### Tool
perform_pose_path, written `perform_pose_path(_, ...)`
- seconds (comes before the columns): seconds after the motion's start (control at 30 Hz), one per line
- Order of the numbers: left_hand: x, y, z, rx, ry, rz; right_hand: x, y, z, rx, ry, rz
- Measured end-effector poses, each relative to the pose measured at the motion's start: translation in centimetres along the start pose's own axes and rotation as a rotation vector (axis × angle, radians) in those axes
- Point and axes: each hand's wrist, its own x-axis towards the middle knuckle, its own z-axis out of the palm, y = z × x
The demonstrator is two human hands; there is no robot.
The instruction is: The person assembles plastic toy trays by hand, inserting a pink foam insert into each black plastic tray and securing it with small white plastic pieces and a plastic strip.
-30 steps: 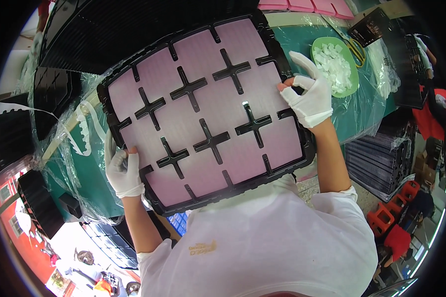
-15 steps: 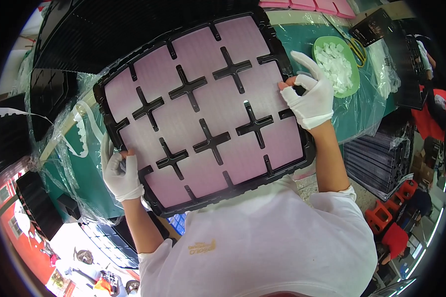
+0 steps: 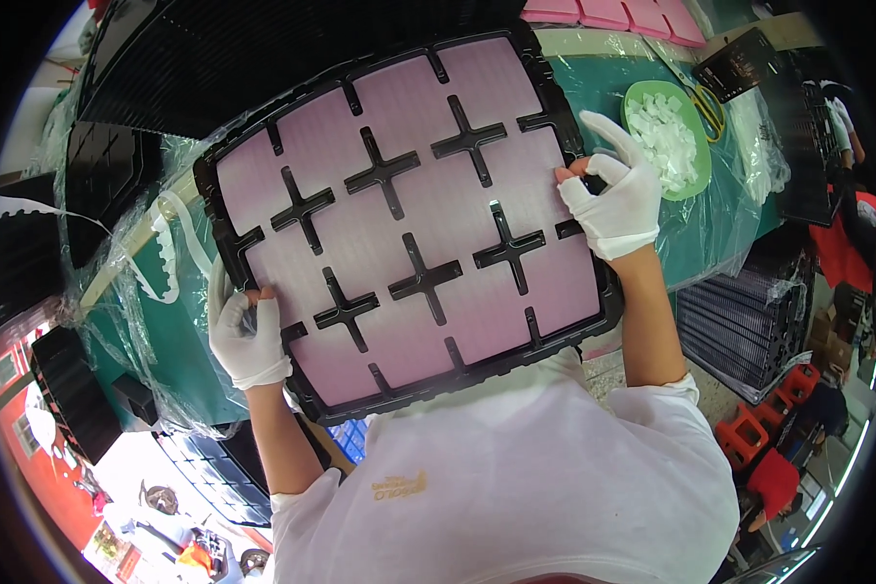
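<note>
Black moulded plastic tray with pink square inserts (image 3: 409, 224) spans centre frame, tilted — left gloved hand (image 3: 246, 336) grips lower-left edge, right gloved hand (image 3: 613, 195) pinches right edge.

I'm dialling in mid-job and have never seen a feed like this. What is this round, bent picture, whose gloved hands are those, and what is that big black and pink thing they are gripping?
The picture comes from a wide fisheye camera on the person's head, looking down, so straight edges bend near the rim. The white shirt at the bottom is the wearer's own.

There is no machine. Both hands wear white gloves. The left hand grips the lower left edge of a large black tray, and the right hand pinches its right edge. The tray holds pink sheets in compartments separated by black cross-shaped dividers.

Underneath is a green table covered with clear plastic film. On it, by the right hand, a green dish holds small white pieces. More black trays are stacked around.
</note>
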Motion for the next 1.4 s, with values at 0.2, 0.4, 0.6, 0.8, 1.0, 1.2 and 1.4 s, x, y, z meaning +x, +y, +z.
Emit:
perform_pose_path(0.2, -0.1, 0.4, 0.1, 0.074, 0.025, 0.022, -0.1, 0.0, 0.1, 0.003, 0.008, 0.016)
perform_pose_path(0.4, 0.0, 0.6, 0.3, 0.047, 0.031, -0.017, -0.1, 0.4, 0.2, -0.01, 0.013, -0.005)
perform_pose_path(0.6, 0.2, 2.1, 0.6, 0.002, 0.026, -0.05, 0.0, 0.7, 0.3, -0.097, 0.034, -0.079)
perform_pose_path(0.8, -0.1, 0.9, 0.2, -0.081, 0.037, -0.143, -0.2, 0.2, 0.1, -0.034, 0.006, 0.03)
perform_pose_path(1.0, -0.2, 0.4, 0.0, -0.055, 0.031, -0.115, -0.2, -0.2, 0.0, -0.03, 0.021, 0.008)
perform_pose_path(1.2, 0.1, 2.3, 0.8, -0.041, 0.045, 0.023, -0.3, -0.2, 0.2, -0.007, 0.015, 0.024)
perform_pose_path(1.4, -0.2, 0.7, 0.3, -0.026, 0.032, -0.058, -0.1, 0.0, 0.0, -0.022, 0.009, -0.005)
